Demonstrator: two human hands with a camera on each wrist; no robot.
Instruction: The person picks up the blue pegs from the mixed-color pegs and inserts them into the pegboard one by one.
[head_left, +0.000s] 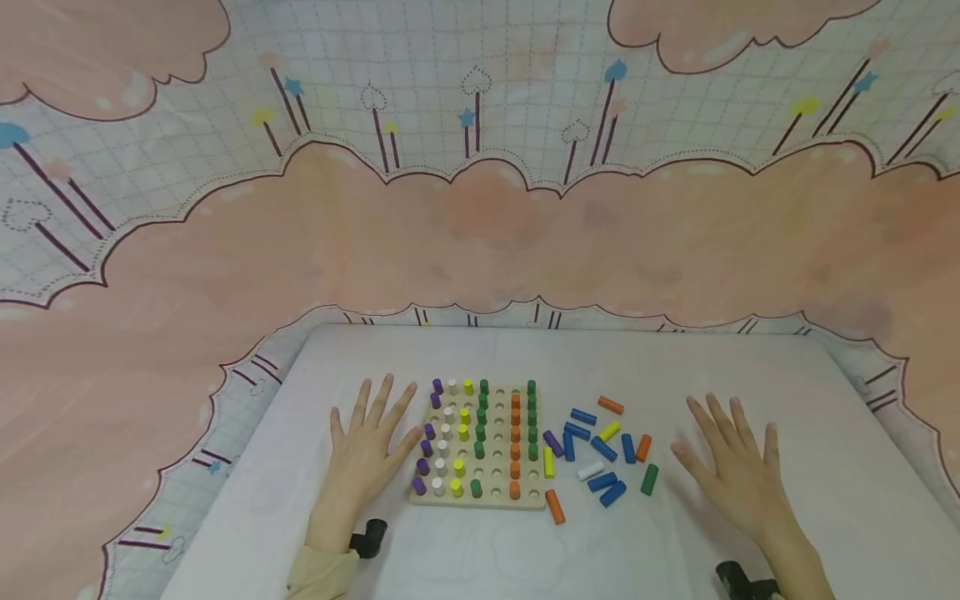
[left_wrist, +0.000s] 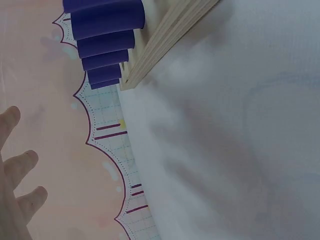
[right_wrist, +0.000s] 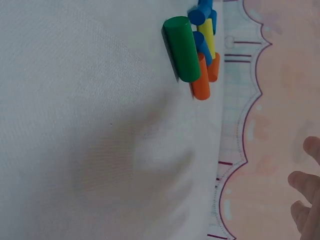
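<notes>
A pale wooden pegboard (head_left: 480, 502) lies in the middle of the table, with upright pegs in columns of purple, white, yellow, green, orange and green. One column between green and orange shows bare holes. My left hand (head_left: 367, 458), fingers spread, is beside the board's left edge and holds nothing. In the left wrist view, purple pegs (left_wrist: 107, 20) stand along that edge. Off to the right, my right hand (head_left: 738, 475) has its fingers spread and holds nothing. The loose green peg (right_wrist: 181, 50) is the nearest one to it.
Between the board and my right hand lie scattered loose pegs: several blue (head_left: 603, 450), orange (head_left: 555, 506), yellow (head_left: 549, 462), a white (head_left: 590, 472) and a purple (head_left: 553, 443). A white cloth (head_left: 645, 550) covers the table. Behind it hangs a cloud-patterned curtain (head_left: 487, 242).
</notes>
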